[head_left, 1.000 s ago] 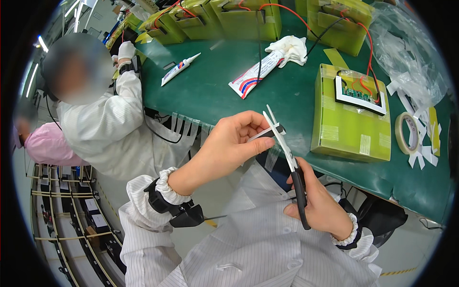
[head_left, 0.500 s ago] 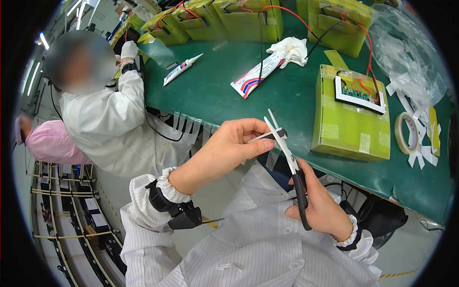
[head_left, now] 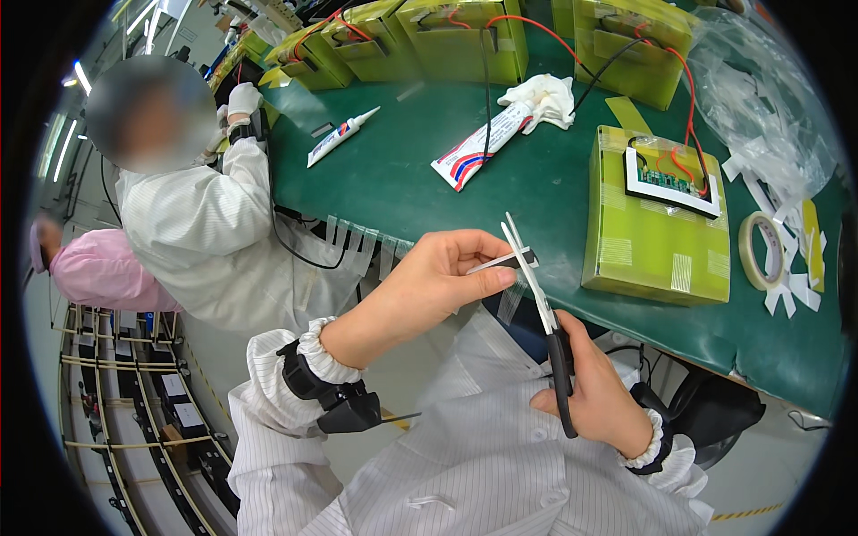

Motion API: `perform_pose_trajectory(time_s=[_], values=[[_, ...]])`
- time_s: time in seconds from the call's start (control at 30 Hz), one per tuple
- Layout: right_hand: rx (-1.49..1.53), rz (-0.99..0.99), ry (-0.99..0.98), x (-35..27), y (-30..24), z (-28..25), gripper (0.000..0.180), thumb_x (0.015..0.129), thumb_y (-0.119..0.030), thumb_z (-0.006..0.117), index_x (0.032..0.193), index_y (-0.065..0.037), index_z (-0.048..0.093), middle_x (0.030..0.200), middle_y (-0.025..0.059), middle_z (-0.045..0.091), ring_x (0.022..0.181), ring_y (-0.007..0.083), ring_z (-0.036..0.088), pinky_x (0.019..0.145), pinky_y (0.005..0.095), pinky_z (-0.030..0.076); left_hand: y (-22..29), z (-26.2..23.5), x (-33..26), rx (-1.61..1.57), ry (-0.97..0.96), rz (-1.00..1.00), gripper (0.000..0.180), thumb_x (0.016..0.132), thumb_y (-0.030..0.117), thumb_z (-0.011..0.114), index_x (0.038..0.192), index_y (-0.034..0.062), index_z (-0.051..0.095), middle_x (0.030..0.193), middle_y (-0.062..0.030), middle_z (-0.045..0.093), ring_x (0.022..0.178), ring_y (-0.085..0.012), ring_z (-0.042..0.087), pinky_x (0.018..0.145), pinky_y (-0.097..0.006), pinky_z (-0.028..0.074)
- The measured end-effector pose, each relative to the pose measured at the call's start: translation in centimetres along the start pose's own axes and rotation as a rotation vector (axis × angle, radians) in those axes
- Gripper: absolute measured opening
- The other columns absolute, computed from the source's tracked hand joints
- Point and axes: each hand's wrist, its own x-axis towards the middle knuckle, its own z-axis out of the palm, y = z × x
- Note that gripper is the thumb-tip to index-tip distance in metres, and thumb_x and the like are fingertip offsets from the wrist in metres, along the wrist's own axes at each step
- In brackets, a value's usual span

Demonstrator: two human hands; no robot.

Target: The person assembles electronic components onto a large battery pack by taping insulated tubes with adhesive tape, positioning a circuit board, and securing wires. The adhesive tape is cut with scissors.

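Between the thumb and fingers of my left hand (head_left: 429,284) is a small strip (head_left: 526,258), black on one face with a white edge. My right hand (head_left: 597,393) grips a pair of scissors (head_left: 559,357) by its black handles. The metal blades point up and away from me and cross the strip just past my left fingertips, nearly closed. Both hands are held in front of the near table edge. Beyond them to the right stands a yellow-green wrapped battery pack (head_left: 657,246) with a white-framed circuit board (head_left: 672,183) and red and black wires on top.
On the green table (head_left: 402,188) lie a large white tube (head_left: 474,154), crumpled tissue (head_left: 547,100) and a small tube (head_left: 342,136). A tape roll (head_left: 747,252) and clear plastic bag (head_left: 760,107) are at right. More battery packs (head_left: 465,58) line the back. A gloved co-worker (head_left: 201,214) sits left.
The scissor blades have drawn closer together across the strip. Both hands have shifted slightly down and to the right in the picture. The co-worker's gloved hands have moved a little.
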Motion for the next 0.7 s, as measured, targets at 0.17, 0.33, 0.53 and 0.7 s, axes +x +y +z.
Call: perform_pose_trajectory(time_s=[0.17,0.33,0.53,0.7], values=[[-0.031,0.001,0.024,-0.2,0.3,0.4,0.085,0.068,-0.035,0.074,0.123,0.009,0.027,0.079,0.0127,0.050,0.067,0.0206,0.051,0.063,0.0305,0.044,0.0,-0.1,-0.1,0.020,0.001,-0.031,0.025,0.083,0.011,0.060,0.102,-0.0048,0.054,0.092,-0.0022,0.059,0.080,-0.0049,0.053,0.071,-0.018,0.043],[-0.004,-0.049,0.170,-0.1,0.5,1.0,0.064,0.073,-0.028,0.069,0.113,0.008,0.035,0.062,0.0109,0.051,0.052,0.0216,0.051,0.051,0.0312,0.042,0.2,0.3,0.1,0.013,0.005,-0.048,0.026,0.082,0.012,0.061,0.100,-0.0050,0.055,0.091,-0.0023,0.059,0.079,-0.0048,0.053,0.070,-0.018,0.043],[-0.010,-0.080,0.187,-0.4,0.7,1.1,0.052,0.075,-0.020,0.069,0.108,0.006,0.040,0.057,0.0095,0.050,0.045,0.0182,0.049,0.045,0.0273,0.040,0.5,0.0,0.4,0.105,-0.004,-0.108,0.026,0.082,0.014,0.061,0.099,-0.0054,0.056,0.092,-0.0032,0.060,0.081,-0.0055,0.054,0.071,-0.018,0.043],[0.026,-0.032,0.185,-0.5,1.0,1.4,0.050,0.073,-0.016,0.071,0.108,0.004,0.041,0.057,0.0085,0.050,0.046,0.0142,0.047,0.046,0.0255,0.039,0.5,0.0,0.1,0.051,-0.007,-0.053,0.024,0.083,0.013,0.060,0.100,-0.0036,0.056,0.093,-0.0032,0.060,0.084,-0.0060,0.053,0.074,-0.019,0.043]])
